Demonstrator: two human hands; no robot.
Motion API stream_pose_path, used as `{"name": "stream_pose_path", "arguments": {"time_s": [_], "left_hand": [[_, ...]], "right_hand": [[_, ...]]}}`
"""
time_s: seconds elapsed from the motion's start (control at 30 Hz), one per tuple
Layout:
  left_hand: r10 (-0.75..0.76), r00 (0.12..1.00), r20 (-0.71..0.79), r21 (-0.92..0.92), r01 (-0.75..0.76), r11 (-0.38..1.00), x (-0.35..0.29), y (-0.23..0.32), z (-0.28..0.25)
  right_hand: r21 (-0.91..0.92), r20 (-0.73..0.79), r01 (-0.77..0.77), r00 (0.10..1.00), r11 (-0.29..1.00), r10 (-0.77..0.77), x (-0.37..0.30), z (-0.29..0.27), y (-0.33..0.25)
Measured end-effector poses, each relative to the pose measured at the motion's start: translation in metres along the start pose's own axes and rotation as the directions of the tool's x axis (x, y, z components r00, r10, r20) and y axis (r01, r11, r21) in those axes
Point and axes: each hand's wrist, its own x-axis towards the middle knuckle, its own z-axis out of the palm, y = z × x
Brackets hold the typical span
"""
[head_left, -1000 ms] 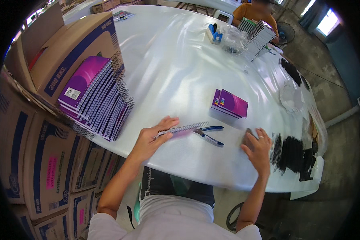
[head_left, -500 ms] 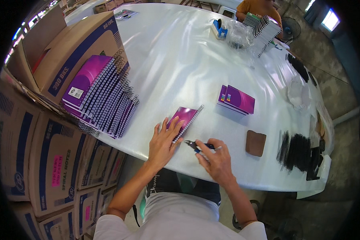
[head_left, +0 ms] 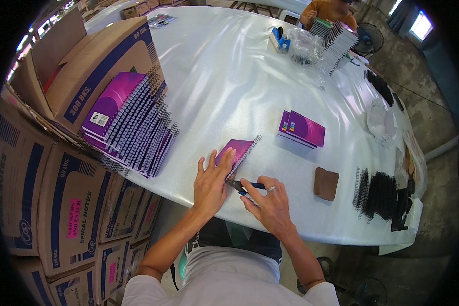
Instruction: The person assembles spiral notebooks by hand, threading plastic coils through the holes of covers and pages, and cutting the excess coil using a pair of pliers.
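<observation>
A small purple spiral notebook [head_left: 241,146] lies tilted on the table near its front edge. Across its cover my left hand [head_left: 209,184] rests flat, fingers stretched out and pressing it down. A wire spiral runs along the notebook's right side and sticks out past the far end. My right hand [head_left: 271,206] is closed around dark-handled pliers [head_left: 236,185]. The pliers' jaws are at the near end of the spiral, beside my left thumb; whether they touch the wire I cannot tell.
A tall stack of purple spiral notebooks [head_left: 120,109] leans by cartons [head_left: 66,204] on the left. Unbound purple booklets [head_left: 306,128], a brown block [head_left: 326,184] and black spirals [head_left: 380,196] lie to the right. Across the table [head_left: 214,66], a person [head_left: 321,13] is behind stacked notebooks [head_left: 339,43].
My right hand has moved slightly left, bringing the pliers' jaws to the near end of the spiral. My left hand stays on the notebook. The far person's hand has come up.
</observation>
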Motion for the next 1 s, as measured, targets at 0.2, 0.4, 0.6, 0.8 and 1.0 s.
{"name": "stream_pose_path", "arguments": {"time_s": [0.2, 0.4, 0.6, 0.8, 1.0], "left_hand": [[0.002, 1.0, -0.005, 0.011, -0.002, 1.0, 0.001, -0.003, 0.0], [-0.002, 0.998, -0.065, 0.077, 0.007, 0.997, 0.002, 0.001, -0.001], [0.048, 0.991, -0.126, 0.167, -0.027, 0.986, 0.009, 0.002, -0.012], [0.162, 0.983, -0.087, 0.298, -0.13, 0.946, 0.024, 0.012, -0.07], [0.295, 0.898, -0.327, 0.507, -0.096, 0.856, 0.061, 0.021, -0.2]], "right_hand": [[0.015, -0.017, -0.014, 1.0, 1.0, 0.014, -0.003, 0.002, 0.0], [0.023, 0.029, -0.084, 0.996, 0.996, 0.083, 0.005, -0.012, -0.015], [0.554, 0.463, -0.594, 0.802, 0.583, 0.377, 0.014, -0.021, -0.028], [0.77, 0.421, -0.494, 0.869, 0.404, 0.261, 0.029, -0.033, -0.013], [0.503, 0.14, -0.421, 0.902, 0.755, 0.409, 0.027, -0.032, 0.014]]}}
